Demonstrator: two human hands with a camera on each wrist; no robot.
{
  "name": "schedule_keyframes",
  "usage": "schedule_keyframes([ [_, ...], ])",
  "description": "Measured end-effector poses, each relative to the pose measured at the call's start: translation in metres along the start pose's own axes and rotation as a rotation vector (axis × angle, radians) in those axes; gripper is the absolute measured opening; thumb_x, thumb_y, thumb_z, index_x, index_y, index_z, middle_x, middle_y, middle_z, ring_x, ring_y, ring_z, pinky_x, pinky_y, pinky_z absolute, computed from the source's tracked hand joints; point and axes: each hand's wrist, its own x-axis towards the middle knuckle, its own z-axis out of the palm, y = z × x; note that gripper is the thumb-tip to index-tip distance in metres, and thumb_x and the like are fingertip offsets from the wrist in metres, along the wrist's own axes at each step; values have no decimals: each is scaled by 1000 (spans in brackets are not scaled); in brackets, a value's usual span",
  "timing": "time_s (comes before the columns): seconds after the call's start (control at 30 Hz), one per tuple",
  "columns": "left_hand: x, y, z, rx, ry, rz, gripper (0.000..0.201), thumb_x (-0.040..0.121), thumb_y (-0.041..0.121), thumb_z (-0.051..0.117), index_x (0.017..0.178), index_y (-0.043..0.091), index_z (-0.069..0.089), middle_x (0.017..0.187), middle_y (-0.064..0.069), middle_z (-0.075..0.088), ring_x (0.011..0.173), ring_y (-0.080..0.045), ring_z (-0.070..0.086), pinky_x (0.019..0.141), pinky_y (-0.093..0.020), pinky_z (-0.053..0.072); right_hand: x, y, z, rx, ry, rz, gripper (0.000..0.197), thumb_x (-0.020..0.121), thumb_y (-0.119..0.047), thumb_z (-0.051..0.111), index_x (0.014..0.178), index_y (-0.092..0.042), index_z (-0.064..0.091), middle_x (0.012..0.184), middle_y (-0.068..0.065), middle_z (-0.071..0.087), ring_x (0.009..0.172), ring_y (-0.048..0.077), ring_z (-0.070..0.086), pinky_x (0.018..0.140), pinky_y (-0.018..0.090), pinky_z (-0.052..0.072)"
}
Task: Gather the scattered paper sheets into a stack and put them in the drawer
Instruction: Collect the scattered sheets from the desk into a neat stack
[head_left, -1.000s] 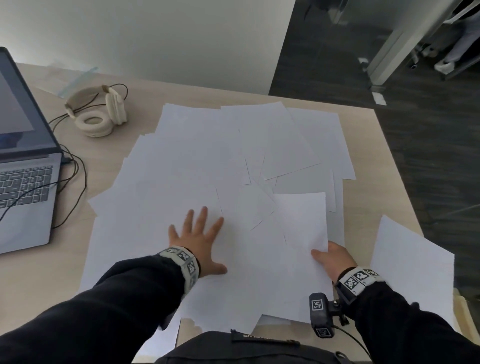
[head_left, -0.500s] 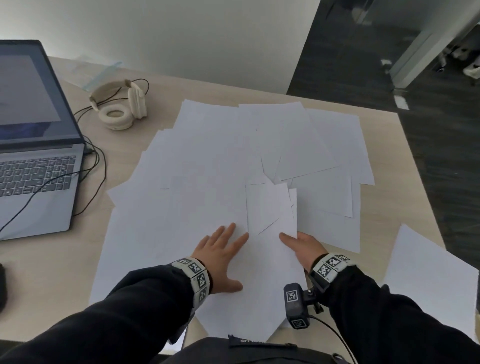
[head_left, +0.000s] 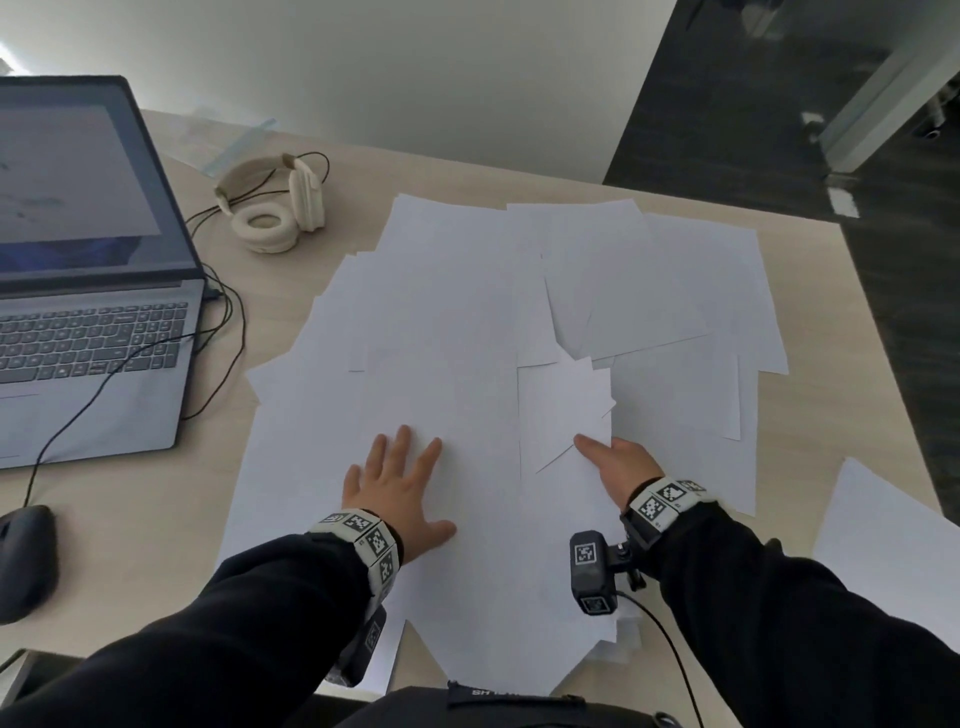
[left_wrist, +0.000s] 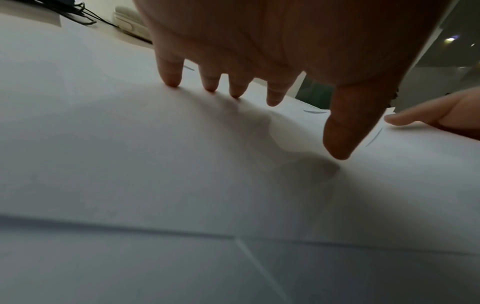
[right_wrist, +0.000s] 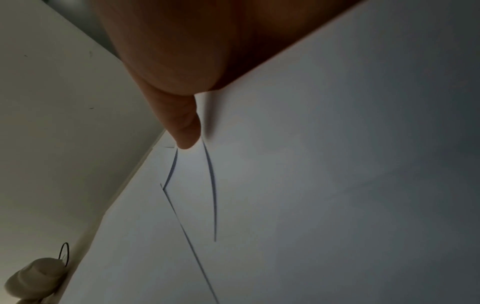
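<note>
Several white paper sheets (head_left: 467, 322) lie overlapped across the wooden desk (head_left: 156, 519); one more sheet (head_left: 893, 540) lies apart at the right edge. My left hand (head_left: 400, 488) presses flat on the pile with its fingers spread, and its fingertips (left_wrist: 171, 82) touch the paper (left_wrist: 130, 154). My right hand (head_left: 618, 462) holds a few sheets at the pile's near middle. Its thumb (right_wrist: 185, 127) lies on top of the paper (right_wrist: 311, 185), and its fingers are hidden beneath. No drawer is in view.
An open laptop (head_left: 88, 291) stands at the left with a black cable (head_left: 130, 364) across it. Cream headphones (head_left: 275, 208) lie behind the pile, and a black mouse (head_left: 26, 561) sits near left. The desk ends at the right over dark floor (head_left: 883, 260).
My right hand has slid left with its sheets, from the pile's right edge toward my left hand. The left hand has stayed flat on the paper.
</note>
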Motion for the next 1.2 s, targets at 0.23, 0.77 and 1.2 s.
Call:
schedule_keyframes([
  [0.23,-2,-6,1,15,-27,-25,115,64,73,65,148,51,-11,158,8,-30,148,-22,-23,118,-56,3,6,-13,1,-70,61,-40,21,92,-27,62,91,-7,68,92,15,69,76,24,58,62,26,42],
  [0.77,7,45,7,58,-33,95,114,69,72,63,147,49,-16,159,8,-28,148,-23,-21,118,-57,3,-34,70,-57,119,-43,94,20,71,-9,75,90,-12,68,100,14,72,96,33,66,97,50,49],
  [1.2,5,117,-2,-44,12,391,100,77,71,56,151,44,-5,162,9,-17,151,-17,-10,120,-48,11,-61,71,-48,300,-41,-22,23,83,7,66,97,-11,65,103,17,71,89,30,68,88,53,54],
])
